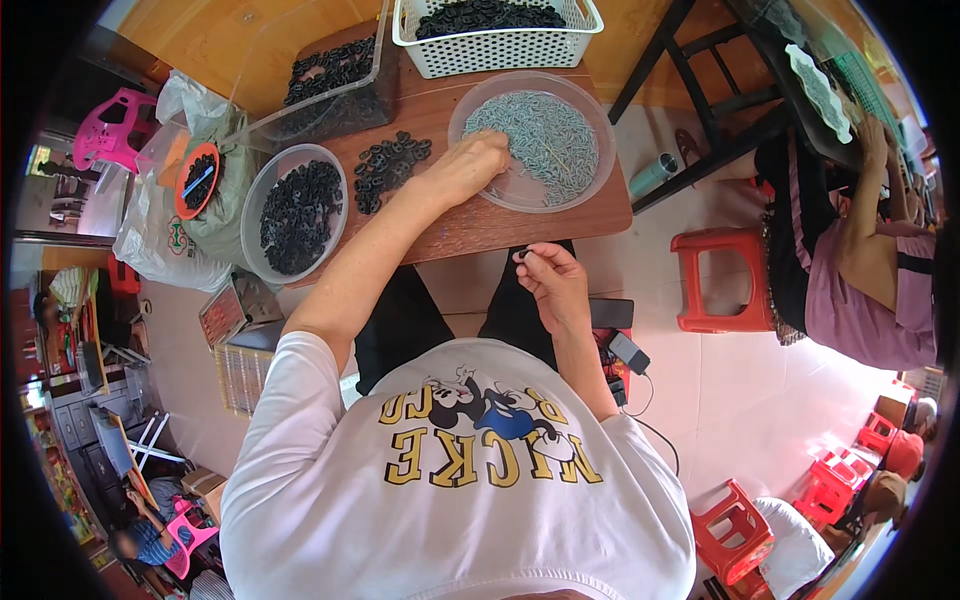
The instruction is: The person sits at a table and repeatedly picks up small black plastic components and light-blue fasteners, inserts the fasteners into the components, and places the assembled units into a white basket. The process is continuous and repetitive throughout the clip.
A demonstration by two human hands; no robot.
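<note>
My left hand (pixel 468 168) reaches over the table into a round clear bowl (pixel 590 190) of small silvery screws (pixel 545 135). Its fingers are curled together at the left side of the heap; what they grip, if anything, is hidden. In front of the table edge, my right hand (pixel 556 284) pinches a small black plastic piece (pixel 521 256) between thumb and fingers. Similar loose black pieces (pixel 388 168) lie on the brown table (pixel 440 235), left of the bowl. Farther left, a white round tub (pixel 340 215) holds many more of them.
A white perforated basket (pixel 500 55) and a clear bin (pixel 380 85), both with black pieces, stand at the back. An orange dish (pixel 188 205) sits at left. Right are a red stool (pixel 722 280), a metal flask (pixel 653 175) and another person (pixel 870 270) at a dark table.
</note>
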